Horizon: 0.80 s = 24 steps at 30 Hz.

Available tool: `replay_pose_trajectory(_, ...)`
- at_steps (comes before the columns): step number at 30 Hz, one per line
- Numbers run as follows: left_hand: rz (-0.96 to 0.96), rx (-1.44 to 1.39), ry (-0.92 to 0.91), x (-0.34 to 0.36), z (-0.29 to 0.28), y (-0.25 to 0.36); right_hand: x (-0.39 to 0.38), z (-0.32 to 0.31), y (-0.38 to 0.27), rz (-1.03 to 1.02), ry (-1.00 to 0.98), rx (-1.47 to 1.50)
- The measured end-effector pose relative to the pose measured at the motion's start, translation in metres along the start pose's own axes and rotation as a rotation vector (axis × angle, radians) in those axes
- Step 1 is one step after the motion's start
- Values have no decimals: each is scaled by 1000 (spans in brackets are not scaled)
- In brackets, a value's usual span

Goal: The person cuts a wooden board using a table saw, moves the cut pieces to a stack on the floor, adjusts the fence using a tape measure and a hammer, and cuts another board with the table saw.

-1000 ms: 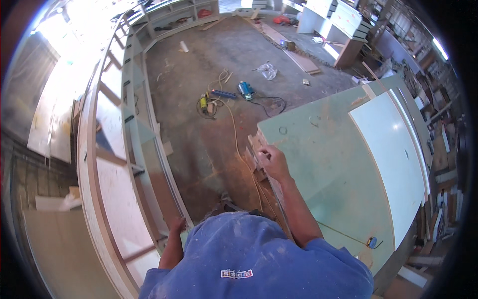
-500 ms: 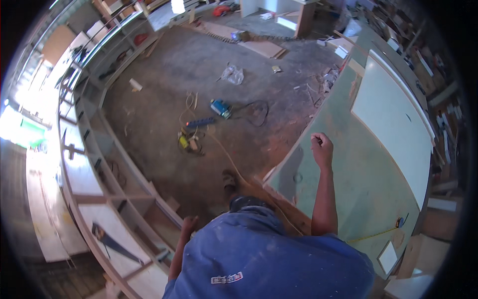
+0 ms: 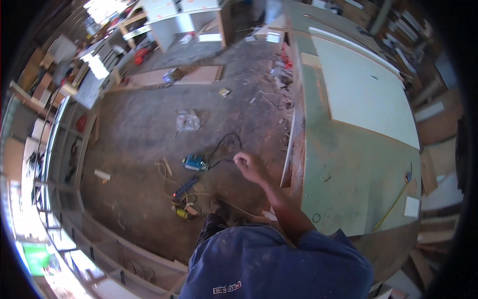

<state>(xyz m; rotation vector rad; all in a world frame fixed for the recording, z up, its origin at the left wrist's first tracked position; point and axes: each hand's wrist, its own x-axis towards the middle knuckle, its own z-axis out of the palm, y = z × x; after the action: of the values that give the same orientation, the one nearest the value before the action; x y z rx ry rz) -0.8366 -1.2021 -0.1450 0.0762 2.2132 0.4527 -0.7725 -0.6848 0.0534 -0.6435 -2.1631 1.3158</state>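
My right hand [image 3: 249, 164] is raised over the floor at centre, fingers curled; whatever it holds is hidden. It appears above and right of a teal power tool [image 3: 195, 162] with a black cord. Below that lie a dark power strip [image 3: 185, 187] and a yellow tool [image 3: 181, 211]. My left hand is out of view, behind my blue shirt or beyond the frame. To my right is a green board [image 3: 338, 184] bearing a white panel [image 3: 368, 89] and a tape measure [image 3: 407, 178].
A long cabinet frame [image 3: 69, 194] curves along the left. A plastic bag [image 3: 188, 120] lies on the concrete floor [image 3: 129, 134], long boards [image 3: 199, 74] farther back. White cabinets [image 3: 184, 22] stand at the far end. Scraps [image 3: 281, 74] line the green board's edge; offcuts [image 3: 438, 149] crowd the right.
My head and body have swung rightward toward the far end. My right hand has moved off the green board to over the floor. My left hand has left view.
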Motion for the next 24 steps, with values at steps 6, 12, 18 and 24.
replay_pose_trajectory(6,194,231,-106,157,-97,111,-10,15,78,198,25,-208)
replay_pose_trajectory(12,439,604,-111,318,-185,233,51,-13,74,525,45,-457)
replay_pose_trajectory(18,772,837,38,446,-219,413,135,-60,77,514,369,-399)
replay_pose_trajectory(24,840,557,37,420,-186,648,193,-113,115,596,623,-431)
